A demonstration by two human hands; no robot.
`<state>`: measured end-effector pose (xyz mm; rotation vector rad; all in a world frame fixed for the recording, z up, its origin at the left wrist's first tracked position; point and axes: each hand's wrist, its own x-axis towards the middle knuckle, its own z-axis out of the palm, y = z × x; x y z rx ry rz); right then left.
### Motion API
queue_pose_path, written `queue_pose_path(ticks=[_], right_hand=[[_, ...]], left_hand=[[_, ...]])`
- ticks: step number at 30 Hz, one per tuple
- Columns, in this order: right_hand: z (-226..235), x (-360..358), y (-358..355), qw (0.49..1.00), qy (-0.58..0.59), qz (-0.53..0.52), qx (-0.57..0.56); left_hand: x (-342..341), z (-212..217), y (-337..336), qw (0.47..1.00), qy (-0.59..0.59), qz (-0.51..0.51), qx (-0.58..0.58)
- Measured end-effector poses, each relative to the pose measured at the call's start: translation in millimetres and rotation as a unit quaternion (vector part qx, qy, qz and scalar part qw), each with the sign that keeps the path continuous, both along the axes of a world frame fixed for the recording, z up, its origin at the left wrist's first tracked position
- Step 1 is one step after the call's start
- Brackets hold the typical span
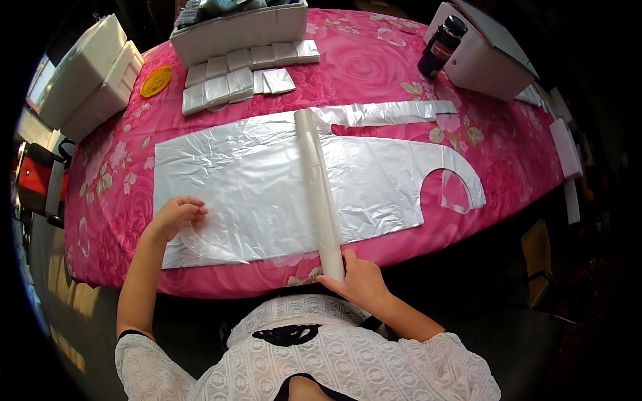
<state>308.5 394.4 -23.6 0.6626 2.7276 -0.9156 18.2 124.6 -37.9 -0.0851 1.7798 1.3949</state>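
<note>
Table [374, 67] wears a pink floral cloth and fills the middle of the frame. Surroundings first. Upper left: two white foam boxes [93, 73] stacked at the table corner, a yellow round lid [156, 81] just beside them. Top centre: a grey-white tray box [241, 30] with dark items inside, and in front of it rows of small folded silver packets [241, 73] lying on the cloth. Upper right: a dark bottle [441, 45] leaning against a white open box [491, 63]. Right edge: a few white slabs [565, 147], partly dark, I can't tell what they are.

Nothing blocks either hand. The packets sit well apart from the work area.

The work piece: a large thin silvery plastic sheet [261, 180], wrinkled, spread flat across the centre, with a long strip running off to the upper right and a round cut-out at its right end. A rolled-up tube of the same film [319, 194] lies across it, from centre-top down to the near table edge.

Left hand [177, 215] rests on the sheet's lower left corner, fingers curled, pinching or pressing the film, I can't tell which. Right hand [361, 277] grips the near end of the tube at the lower centre, fingers wrapped narrow around it.
</note>
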Motion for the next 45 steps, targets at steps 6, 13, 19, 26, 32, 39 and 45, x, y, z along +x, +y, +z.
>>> queue_pose_path(ticks=[6,13,19,26,32,39,45], right_hand=[[-6.9,5.1,13.4,0.982,0.031,-0.097,-0.157],[-9.0,19.8,18.2,0.983,-0.004,-0.097,-0.155],[-9.7,21.3,16.1,0.98,0.004,-0.123,-0.157],[-3.0,18.9,22.0,0.988,-0.021,-0.066,-0.138],[4.1,-1.3,46.3,0.993,-0.054,0.009,-0.106],[-15.7,-139.6,104.4,0.994,0.038,-0.006,-0.107],[-32.7,-224.2,141.5,0.838,0.115,-0.141,-0.515]], left_hand=[[-21.5,0.9,0.0,0.992,0.042,-0.093,-0.078],[-39.9,1.9,-18.5,0.885,0.334,-0.197,-0.258],[38.3,25.1,95.2,0.729,0.662,-0.165,-0.052],[120.6,-44.7,185.2,0.729,0.625,-0.276,0.039],[128.1,-47.4,188.2,0.695,0.625,-0.348,-0.075],[127.1,-47.5,189.7,0.689,0.619,-0.366,-0.093],[126.4,-47.4,188.8,0.698,0.61,-0.365,-0.084]])
